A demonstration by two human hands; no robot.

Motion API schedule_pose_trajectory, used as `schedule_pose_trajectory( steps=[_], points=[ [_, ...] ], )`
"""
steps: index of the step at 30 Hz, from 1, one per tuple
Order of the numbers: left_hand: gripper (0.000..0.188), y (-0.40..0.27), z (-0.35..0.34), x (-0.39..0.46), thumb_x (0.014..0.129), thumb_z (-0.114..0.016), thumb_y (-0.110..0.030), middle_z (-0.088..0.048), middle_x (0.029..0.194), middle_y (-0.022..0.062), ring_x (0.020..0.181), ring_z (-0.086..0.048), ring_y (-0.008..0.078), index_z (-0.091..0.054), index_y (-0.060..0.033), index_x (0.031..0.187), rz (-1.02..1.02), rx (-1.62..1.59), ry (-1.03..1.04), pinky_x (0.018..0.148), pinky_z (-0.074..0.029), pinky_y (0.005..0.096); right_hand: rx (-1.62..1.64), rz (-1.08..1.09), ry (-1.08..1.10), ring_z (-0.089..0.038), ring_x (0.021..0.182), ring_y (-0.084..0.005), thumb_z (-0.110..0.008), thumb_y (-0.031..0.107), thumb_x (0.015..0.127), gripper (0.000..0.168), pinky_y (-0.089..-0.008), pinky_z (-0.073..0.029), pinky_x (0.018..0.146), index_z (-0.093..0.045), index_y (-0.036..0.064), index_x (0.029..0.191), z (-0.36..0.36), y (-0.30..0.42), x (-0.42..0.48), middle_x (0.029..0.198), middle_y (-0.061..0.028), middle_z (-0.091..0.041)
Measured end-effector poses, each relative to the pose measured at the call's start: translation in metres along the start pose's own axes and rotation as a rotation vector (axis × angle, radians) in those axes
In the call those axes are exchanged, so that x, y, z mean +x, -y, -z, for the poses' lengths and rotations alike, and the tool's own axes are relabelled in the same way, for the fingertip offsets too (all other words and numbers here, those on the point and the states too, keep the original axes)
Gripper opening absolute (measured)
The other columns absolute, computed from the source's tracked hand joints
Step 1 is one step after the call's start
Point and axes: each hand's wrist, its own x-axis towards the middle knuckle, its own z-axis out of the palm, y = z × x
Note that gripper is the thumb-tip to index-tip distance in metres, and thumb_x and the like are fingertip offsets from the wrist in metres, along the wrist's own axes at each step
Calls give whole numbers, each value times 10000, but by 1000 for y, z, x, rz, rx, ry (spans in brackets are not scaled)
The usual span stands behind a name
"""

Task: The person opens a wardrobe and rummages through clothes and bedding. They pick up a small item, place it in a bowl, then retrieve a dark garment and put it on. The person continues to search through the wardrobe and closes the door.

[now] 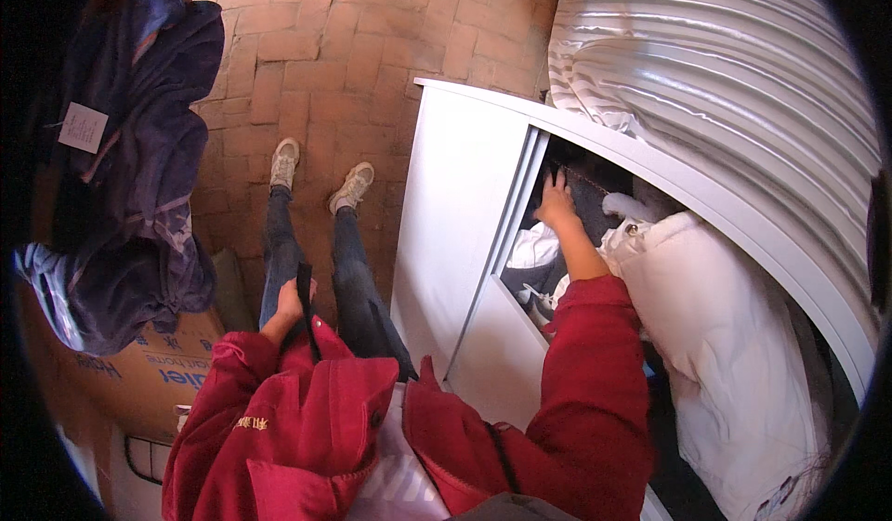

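Observation:
My right hand point(557, 204) reaches into a white cabinet point(467, 172) with sliding doors. Its fingers are extended and apart at dark cloth point(592, 204), beside a thin chain; the fingertips are partly lost in shadow. Below that hand lies a white cloth item point(534, 245). A bulky white padded garment point(704, 312) fills the cabinet's near right side, next to my red sleeve. At my left, in front of my leg, my left hand point(291, 301) is closed around a black strap point(304, 291), whose lower end runs down against my red jacket.
Dark blue fleece clothing point(139, 193) with a white tag hangs at the left, above a printed cardboard box point(139, 381). Red brick paving point(348, 54) lies underfoot. Shiny striped fabric point(704, 61) covers something behind the cabinet. A lower door panel point(502, 354) borders the opening.

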Motion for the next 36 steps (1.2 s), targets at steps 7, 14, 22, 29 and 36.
schedule_pose_trajectory(
  steps=[7, 14, 22, 29, 36],
  points=[
    [194, 24, -5, 9, 796, -541, -233, -584, 604, 32, 571, -572, 141, -628, -61, 768, 122, -298, 87, 534, -432, 291, 282, 105, -55, -326, 1235, -444, -636, 44, 639, 709, -453, -320, 1018, -390, 28, 1304, -20, -25, 39, 1394, -268, -230],
    [256, 35, -18, 13, 847, -412, -176, -543, 575, 0, 506, -505, 88, -608, -55, 737, 144, -531, 76, 455, -356, 236, 366, -29, -61, -590, 958, -337, -481, 23, 719, 513, -425, -471, 817, -415, -26, 1226, -17, -15, 20, 1050, -301, -564],
    [309, 20, -12, 9, 875, -366, -220, -547, 599, 12, 553, -518, 110, -597, -51, 758, 42, -406, 42, 502, -381, 250, -711, 235, 192, -571, 1016, -271, -392, 229, 857, 349, -438, -120, 1064, -686, 84, 975, -24, 8, -52, 1040, -106, -645],
    [298, 29, -1, 19, 879, -369, -256, -556, 629, 19, 536, -500, 128, -585, -80, 773, 43, -510, 53, 493, -379, 252, -770, 325, 230, -285, 1314, -236, -444, 239, 840, 446, -452, -62, 1092, -488, 99, 1261, 23, -11, -112, 1343, -104, -431],
    [255, 10, 16, 16, 889, -386, -200, -560, 649, 13, 587, -517, 109, -596, -72, 823, 77, -574, 125, 530, -401, 260, -798, 355, 183, -226, 1341, -248, -401, 280, 877, 417, -472, -32, 1091, -507, 143, 1256, 27, -17, -134, 1390, -86, -373]
  ],
)
